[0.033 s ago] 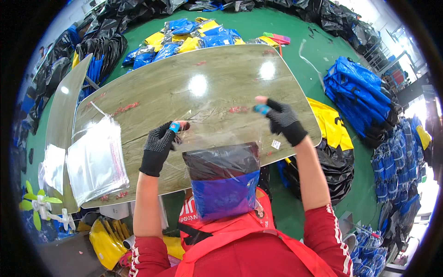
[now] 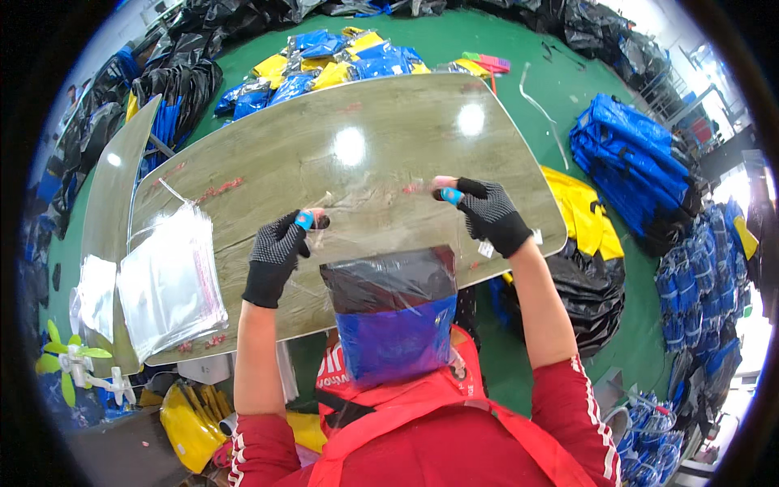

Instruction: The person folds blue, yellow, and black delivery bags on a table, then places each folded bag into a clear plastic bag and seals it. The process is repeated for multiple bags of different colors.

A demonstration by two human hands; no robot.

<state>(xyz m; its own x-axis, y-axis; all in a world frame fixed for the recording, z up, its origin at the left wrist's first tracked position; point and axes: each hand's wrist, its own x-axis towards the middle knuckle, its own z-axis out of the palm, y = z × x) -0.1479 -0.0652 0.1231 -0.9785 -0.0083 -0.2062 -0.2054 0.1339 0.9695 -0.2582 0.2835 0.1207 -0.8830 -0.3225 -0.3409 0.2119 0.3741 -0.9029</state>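
A clear plastic bag (image 2: 381, 207) with a folded black-and-blue bundle (image 2: 393, 316) in it rests against my front at the table's near edge. The bag's loose, see-through mouth stretches up over the tabletop. My left hand (image 2: 276, 250), in a black dotted glove with bare fingertips and blue tape, pinches the bag's left edge. At the opposite edge, my right hand (image 2: 491, 213), gloved and taped the same way, has thumb and fingers closed on the plastic. Glare and transparency hide the exact line of the film.
A stack of flat clear bags (image 2: 170, 276) lies on the table's left side. Packed blue and yellow bundles (image 2: 333, 61) cover the floor beyond the table (image 2: 268, 154). Blue piles (image 2: 621, 162) and a yellow-and-black heap (image 2: 580, 227) stand right. A small green fan (image 2: 69, 353) is at lower left.
My right hand has moved a little left and its fingers have closed on the bag's edge. My left hand and the bundle have barely shifted.
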